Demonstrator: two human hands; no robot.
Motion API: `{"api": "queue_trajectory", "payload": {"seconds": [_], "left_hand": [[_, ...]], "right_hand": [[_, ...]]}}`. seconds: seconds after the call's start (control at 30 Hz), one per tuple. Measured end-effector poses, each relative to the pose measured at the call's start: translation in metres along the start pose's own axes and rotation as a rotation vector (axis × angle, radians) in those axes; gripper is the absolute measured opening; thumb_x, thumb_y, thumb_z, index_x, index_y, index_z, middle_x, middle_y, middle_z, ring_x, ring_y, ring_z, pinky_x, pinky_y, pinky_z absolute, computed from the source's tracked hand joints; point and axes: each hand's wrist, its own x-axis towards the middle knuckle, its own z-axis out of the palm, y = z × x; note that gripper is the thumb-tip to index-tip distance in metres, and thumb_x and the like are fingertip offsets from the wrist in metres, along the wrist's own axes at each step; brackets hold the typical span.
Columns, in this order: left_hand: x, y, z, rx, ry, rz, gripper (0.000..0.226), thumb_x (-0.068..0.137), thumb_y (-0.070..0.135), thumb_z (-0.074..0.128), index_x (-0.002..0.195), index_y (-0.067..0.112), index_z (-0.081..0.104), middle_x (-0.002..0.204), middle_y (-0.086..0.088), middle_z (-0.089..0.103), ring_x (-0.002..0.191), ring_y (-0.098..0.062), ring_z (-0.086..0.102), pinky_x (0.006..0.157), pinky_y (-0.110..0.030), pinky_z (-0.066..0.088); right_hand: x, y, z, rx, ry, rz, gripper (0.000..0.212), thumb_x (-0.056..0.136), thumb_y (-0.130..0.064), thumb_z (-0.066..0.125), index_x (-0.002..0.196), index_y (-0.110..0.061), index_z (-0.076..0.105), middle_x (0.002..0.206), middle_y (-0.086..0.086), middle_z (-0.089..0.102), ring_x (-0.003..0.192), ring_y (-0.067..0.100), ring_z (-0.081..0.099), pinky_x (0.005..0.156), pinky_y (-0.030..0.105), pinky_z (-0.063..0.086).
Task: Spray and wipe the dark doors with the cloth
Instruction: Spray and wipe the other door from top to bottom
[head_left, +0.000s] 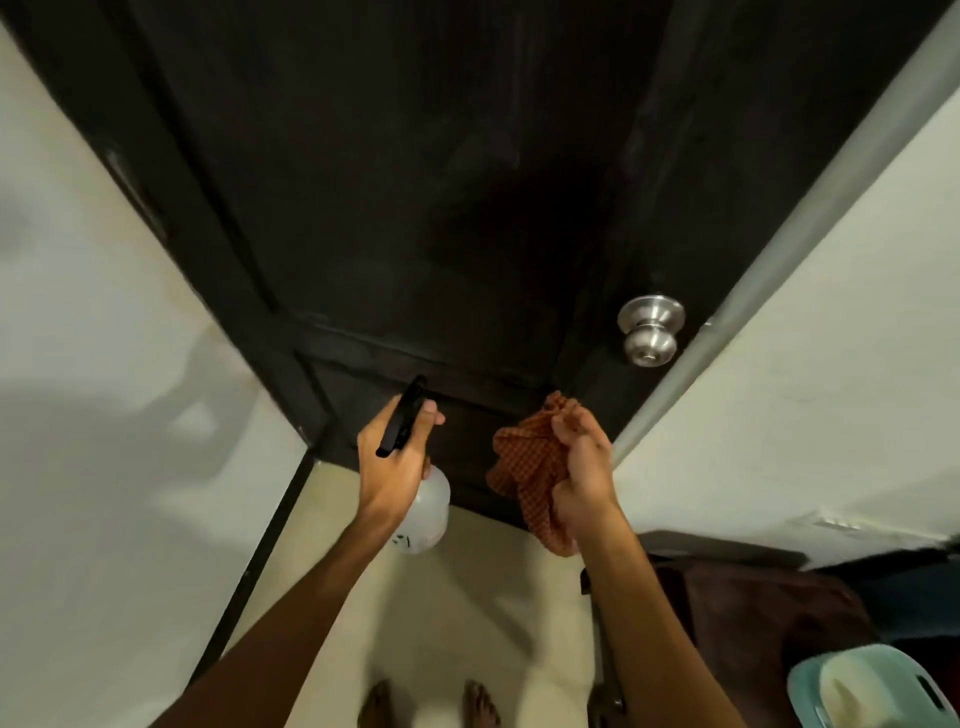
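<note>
A dark panelled door (415, 182) fills the upper middle of the head view, shut in its dark frame. My left hand (395, 457) grips a white spray bottle (428, 512) by its black trigger head, which points at the door's lower panel. My right hand (582, 462) holds a bunched orange checked cloth (530, 462) close to the lower right part of the door. The cloth hangs below my fist. Both hands are a little short of the door surface.
A silver round knob (650, 336) sticks out on the door's right side. Pale walls (104, 312) flank the door. A dark brown cloth heap (753, 623) and a teal plastic basket (883, 691) lie on the floor at the lower right. My bare feet (431, 706) stand on the pale floor.
</note>
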Motion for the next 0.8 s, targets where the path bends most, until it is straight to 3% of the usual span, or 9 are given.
{"api": "queue_trajectory", "payload": {"seconds": [0.1,0.2,0.3,0.37,0.43,0.53,0.57,0.67,0.8], "left_hand": [[-0.007,-0.018,-0.018,0.028,0.040,0.018,0.014,0.103,0.030,0.061,0.099,0.020,0.069,0.099,0.001,0.076,0.049,-0.024,0.052,0.051,-0.033,0.049],[-0.022,-0.040,-0.042,0.069,0.119,0.003,0.014,0.100,0.039,0.059,0.102,0.029,0.069,0.090,-0.002,0.076,0.059,-0.028,0.064,0.065,-0.029,0.055],[-0.035,-0.074,-0.072,0.142,0.166,0.024,0.014,0.099,0.043,0.058,0.111,0.042,0.065,0.088,0.007,0.074,0.082,-0.003,0.071,0.077,-0.019,0.055],[-0.038,-0.109,-0.106,0.217,0.231,-0.004,0.014,0.099,0.052,0.059,0.111,0.049,0.065,0.093,0.014,0.072,0.087,0.004,0.068,0.080,-0.024,0.057],[-0.040,-0.151,-0.140,0.330,0.297,-0.047,0.031,0.097,0.061,0.055,0.118,0.041,0.068,0.091,0.013,0.074,0.085,0.001,0.069,0.079,-0.032,0.060],[-0.046,-0.224,-0.188,0.532,0.396,-0.119,0.069,0.092,0.073,0.043,0.136,0.025,0.065,0.091,-0.001,0.078,0.085,-0.018,0.073,0.075,-0.033,0.057],[-0.046,-0.249,-0.202,0.584,0.417,-0.141,0.077,0.090,0.080,0.037,0.140,0.027,0.062,0.090,-0.004,0.078,0.084,-0.023,0.073,0.075,-0.036,0.058],[-0.045,-0.348,-0.254,0.656,0.464,-0.201,0.084,0.088,0.086,0.029,0.148,0.032,0.052,0.093,-0.009,0.078,0.086,-0.030,0.072,0.074,-0.042,0.058],[-0.050,-0.481,-0.304,0.560,0.502,-0.291,0.076,0.089,0.078,0.042,0.151,0.034,0.048,0.112,-0.010,0.076,0.102,-0.028,0.071,0.089,-0.044,0.057]], "right_hand": [[-0.007,0.026,0.019,-0.085,-0.103,0.113,0.032,0.101,0.001,0.052,0.129,-0.008,0.063,0.112,0.018,0.068,0.092,0.030,0.072,0.070,0.043,0.063],[-0.017,0.063,0.034,-0.259,-0.215,0.211,0.037,0.100,0.003,0.051,0.132,-0.013,0.059,0.112,0.018,0.067,0.082,0.028,0.074,0.060,0.037,0.060],[-0.020,0.111,0.043,-0.537,-0.331,0.172,0.034,0.100,0.007,0.048,0.128,-0.009,0.060,0.109,0.017,0.068,0.086,0.027,0.072,0.063,0.030,0.059],[-0.024,0.157,0.059,-0.761,-0.418,0.116,0.030,0.100,0.007,0.050,0.122,-0.009,0.063,0.106,0.007,0.070,0.092,0.018,0.072,0.067,0.019,0.056],[-0.027,0.200,0.070,-0.885,-0.501,0.108,0.029,0.100,0.007,0.051,0.120,-0.011,0.063,0.107,-0.001,0.068,0.092,0.002,0.071,0.071,0.012,0.052],[-0.020,0.279,0.081,-0.988,-0.590,0.102,0.022,0.102,0.008,0.047,0.114,-0.001,0.063,0.095,-0.007,0.063,0.075,-0.019,0.063,0.063,0.002,0.048],[-0.012,0.308,0.081,-1.024,-0.617,0.101,0.019,0.101,0.007,0.049,0.113,0.004,0.063,0.094,-0.005,0.064,0.077,-0.017,0.065,0.066,0.004,0.051],[0.023,0.425,0.081,-1.080,-0.675,0.084,0.024,0.100,0.000,0.056,0.121,-0.004,0.067,0.110,0.006,0.072,0.099,0.006,0.072,0.087,0.033,0.062],[0.066,0.562,0.070,-1.110,-0.671,0.056,0.024,0.100,0.005,0.054,0.115,-0.004,0.071,0.103,-0.003,0.072,0.092,0.001,0.069,0.087,0.018,0.058]]}}
